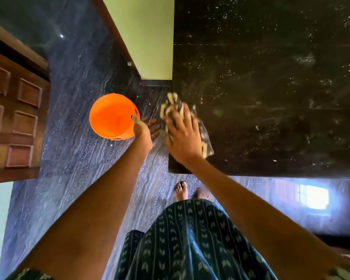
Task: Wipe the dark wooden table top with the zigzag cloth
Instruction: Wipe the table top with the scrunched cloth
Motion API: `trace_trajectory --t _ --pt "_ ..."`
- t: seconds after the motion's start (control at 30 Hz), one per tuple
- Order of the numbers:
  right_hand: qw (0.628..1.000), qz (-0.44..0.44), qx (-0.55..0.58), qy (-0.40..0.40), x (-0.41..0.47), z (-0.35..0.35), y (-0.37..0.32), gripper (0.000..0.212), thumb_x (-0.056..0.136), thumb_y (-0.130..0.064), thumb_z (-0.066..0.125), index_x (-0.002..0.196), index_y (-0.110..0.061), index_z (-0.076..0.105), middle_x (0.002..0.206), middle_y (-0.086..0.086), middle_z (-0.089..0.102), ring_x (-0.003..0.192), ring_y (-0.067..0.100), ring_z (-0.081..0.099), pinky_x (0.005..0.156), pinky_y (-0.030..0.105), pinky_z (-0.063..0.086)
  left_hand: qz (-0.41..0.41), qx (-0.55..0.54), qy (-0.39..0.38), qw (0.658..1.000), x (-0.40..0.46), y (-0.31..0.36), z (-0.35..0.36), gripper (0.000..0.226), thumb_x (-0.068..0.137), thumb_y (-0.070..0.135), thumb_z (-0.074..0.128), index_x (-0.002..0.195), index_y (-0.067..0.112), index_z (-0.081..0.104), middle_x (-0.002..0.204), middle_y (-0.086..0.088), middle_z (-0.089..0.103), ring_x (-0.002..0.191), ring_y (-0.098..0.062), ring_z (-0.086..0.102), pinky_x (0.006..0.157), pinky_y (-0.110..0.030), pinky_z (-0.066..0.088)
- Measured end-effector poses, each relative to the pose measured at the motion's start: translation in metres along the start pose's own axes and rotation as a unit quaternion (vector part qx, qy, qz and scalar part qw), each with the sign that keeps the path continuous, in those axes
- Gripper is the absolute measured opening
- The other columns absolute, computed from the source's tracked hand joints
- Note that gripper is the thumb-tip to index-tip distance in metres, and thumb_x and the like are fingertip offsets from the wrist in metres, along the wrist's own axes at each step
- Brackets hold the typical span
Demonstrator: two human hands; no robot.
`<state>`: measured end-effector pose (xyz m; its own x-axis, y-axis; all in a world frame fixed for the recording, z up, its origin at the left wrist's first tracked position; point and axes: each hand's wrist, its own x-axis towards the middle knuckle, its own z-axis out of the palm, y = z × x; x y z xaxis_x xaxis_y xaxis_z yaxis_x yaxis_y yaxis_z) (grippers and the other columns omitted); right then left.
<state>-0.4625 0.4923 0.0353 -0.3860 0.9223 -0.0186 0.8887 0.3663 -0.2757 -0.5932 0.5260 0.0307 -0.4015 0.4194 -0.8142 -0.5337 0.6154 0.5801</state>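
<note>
Wipe at early stage: right hand point(182, 136), fingers flat, presses cloth point(171, 104) at table point(271, 77) corner; left hand point(148, 130) spread, empty, beside bucket point(109, 116); specks point(224, 17) cover most of top.

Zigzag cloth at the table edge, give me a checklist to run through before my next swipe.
1. Right hand pressing flat on the zigzag cloth: ok.
2. Cloth fully on the table top: not ok, it bunches over the left edge.
3. White specks cleared: not ok, many are scattered across the top.
4. Left hand open beside the edge: ok.
5. Orange bucket under the edge: not ok, it is off to the left.
6. Left thumb touching the bucket rim: cannot tell.
</note>
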Motion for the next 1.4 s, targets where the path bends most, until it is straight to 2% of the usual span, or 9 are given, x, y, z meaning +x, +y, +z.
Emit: trace_trajectory --t 0.17,0.37,0.57,0.77,1.0,1.17,1.27,1.33,1.4 --pt "0.972 -0.229 -0.002 -0.059 -0.042 -0.003 0.057 0.049 0.087 -0.042 0.041 0.132 -0.028 0.055 0.144 0.004 0.047 0.139 0.035 0.031 0.115 0.048 0.016 0.086 0.043 0.073 0.993 0.0 0.0 0.023 0.058 0.098 0.047 0.026 0.125 0.003 0.052 0.096 -0.009 0.065 0.079 -0.027 0.06 0.074 -0.034 0.046" --pt "0.992 0.124 0.034 0.007 0.084 -0.028 0.099 0.058 0.092 -0.043 0.035 0.147 -0.026 0.032 0.155 0.009 0.026 0.145 0.035 0.013 0.116 0.049 0.013 0.273 0.277 0.089 0.917 -0.019 -0.018 0.069 0.035 0.102 0.014 0.031 0.11 -0.011 0.054 0.114 -0.028 0.058 0.106 -0.037 0.053 0.083 -0.034 0.03" --pt "0.999 0.02 0.026 0.006 -0.06 -0.024 0.089 0.055 0.078 -0.04 0.044 0.131 -0.025 0.053 0.133 0.016 0.051 0.126 0.042 0.044 0.103 0.052 0.036 0.283 0.488 0.131 0.815 -0.022 -0.024 0.09 0.044 0.104 0.029 0.022 0.12 0.001 0.052 0.119 -0.026 0.06 0.109 -0.042 0.056 0.081 -0.042 0.039" --pt "0.988 0.148 0.018 0.03 0.128 -0.04 0.133 0.059 0.09 -0.043 0.036 0.147 -0.027 0.033 0.158 0.005 0.019 0.146 0.034 0.005 0.115 0.051 0.014 0.31 0.499 0.173 0.791 -0.011 -0.029 0.093 0.044 0.104 0.028 0.023 0.115 0.001 0.056 0.117 -0.024 0.062 0.11 -0.041 0.055 0.082 -0.043 0.04" --pt "0.999 0.03 0.034 -0.005 -0.067 -0.02 0.083 0.059 0.084 -0.039 0.042 0.141 -0.027 0.043 0.151 0.006 0.037 0.14 0.036 0.025 0.11 0.05 0.027 0.302 0.498 0.167 0.796 -0.016 -0.03 0.092 0.045 0.104 0.027 0.022 0.117 -0.001 0.054 0.119 -0.027 0.06 0.111 -0.042 0.055 0.084 -0.044 0.039" --pt "0.996 0.078 0.023 0.023 0.047 -0.033 0.119 0.055 0.086 -0.041 0.04 0.14 -0.03 0.044 0.15 0.004 0.038 0.14 0.034 0.027 0.111 0.05 0.024 0.305 0.488 0.154 0.803 -0.019 -0.027 0.091 0.045 0.104 0.026 0.021 0.12 0.0 0.054 0.124 -0.026 0.058 0.114 -0.041 0.052 0.088 -0.043 0.035" --pt "0.982 0.187 0.023 0.032 0.081 -0.025 0.092 0.059 0.087 -0.041 0.039 0.143 -0.025 0.041 0.152 0.005 0.035 0.141 0.036 0.024 0.111 0.047 0.02 0.277 0.389 0.092 0.874 -0.016 -0.023 0.087 0.047 0.105 0.026 0.022 0.126 -0.002 0.053 0.13 -0.023 0.056 0.122 -0.037 0.05 0.097 -0.037 0.034" --pt "0.991 0.122 0.04 0.04 0.035 -0.015 0.056 0.059 0.084 -0.037 0.046 0.14 -0.02 0.047 0.148 0.008 0.041 0.137 0.038 0.031 0.109 0.048 0.023 0.186 0.215 -0.011 0.959 -0.012 -0.023 0.073 0.054 0.105 0.032 0.022 0.122 -0.001 0.06 0.124 -0.018 0.062 0.118 -0.029 0.056 0.101 -0.032 0.042" --pt "0.998 0.021 0.055 0.016 -0.04 -0.007 0.039 0.058 0.082 -0.036 0.049 0.138 -0.02 0.05 0.148 0.008 0.041 0.137 0.039 0.031 0.108 0.049 0.023 0.098 0.119 -0.058 0.986 -0.016 -0.034 0.054 0.063 0.102 0.044 0.02 0.115 0.005 0.067 0.114 -0.015 0.067 0.106 -0.024 0.064 0.094 -0.032 0.05"
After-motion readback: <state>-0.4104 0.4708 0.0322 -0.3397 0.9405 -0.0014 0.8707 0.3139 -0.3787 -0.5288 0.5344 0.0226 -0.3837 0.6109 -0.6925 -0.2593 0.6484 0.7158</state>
